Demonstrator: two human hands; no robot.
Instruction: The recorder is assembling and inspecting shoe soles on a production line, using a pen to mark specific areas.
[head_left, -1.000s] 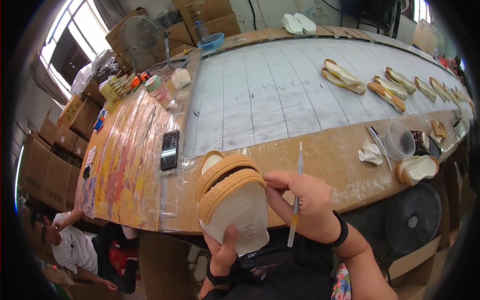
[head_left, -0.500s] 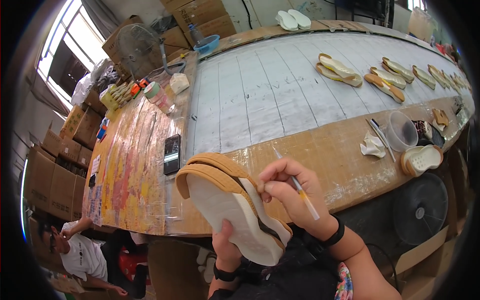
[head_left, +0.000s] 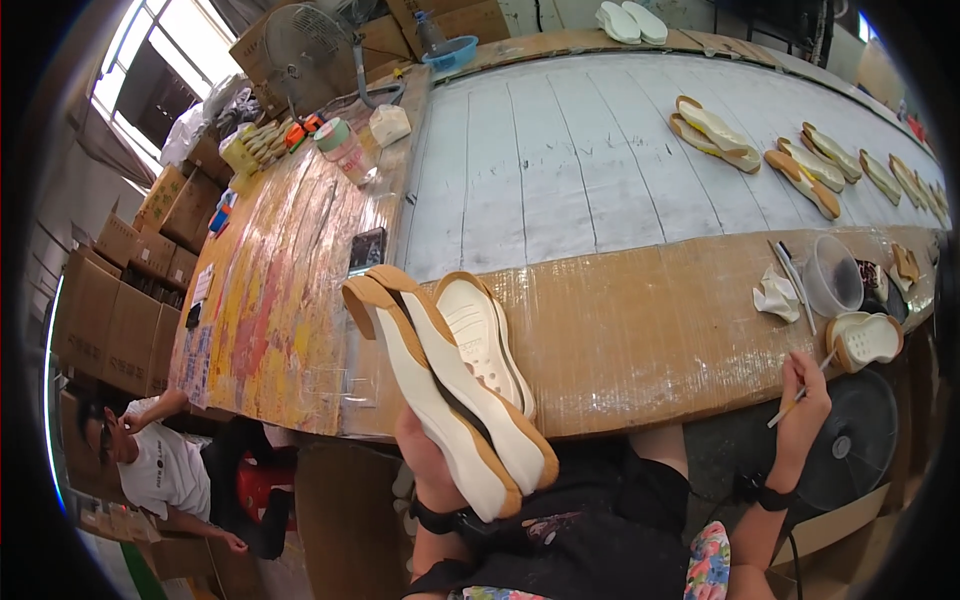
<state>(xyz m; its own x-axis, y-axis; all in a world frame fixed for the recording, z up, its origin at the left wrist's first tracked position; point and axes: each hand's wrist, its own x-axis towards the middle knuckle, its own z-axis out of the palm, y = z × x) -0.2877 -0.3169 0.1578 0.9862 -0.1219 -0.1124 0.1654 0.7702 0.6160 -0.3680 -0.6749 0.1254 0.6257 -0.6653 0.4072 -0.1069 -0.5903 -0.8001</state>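
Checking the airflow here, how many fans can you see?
2 in view. One desk fan stands at the table's far left end by the cardboard boxes; one round black fan sits below the table's near edge, behind the right hand. Others may be hidden.

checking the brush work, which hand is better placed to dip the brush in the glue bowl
Right. The right hand holds the brush beside the glue bowl; the left hand is holding the shoe soles.

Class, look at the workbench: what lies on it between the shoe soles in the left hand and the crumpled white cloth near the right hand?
In the head view, only bare tape-covered brown benchtop lies between the shoe soles and the crumpled white cloth.
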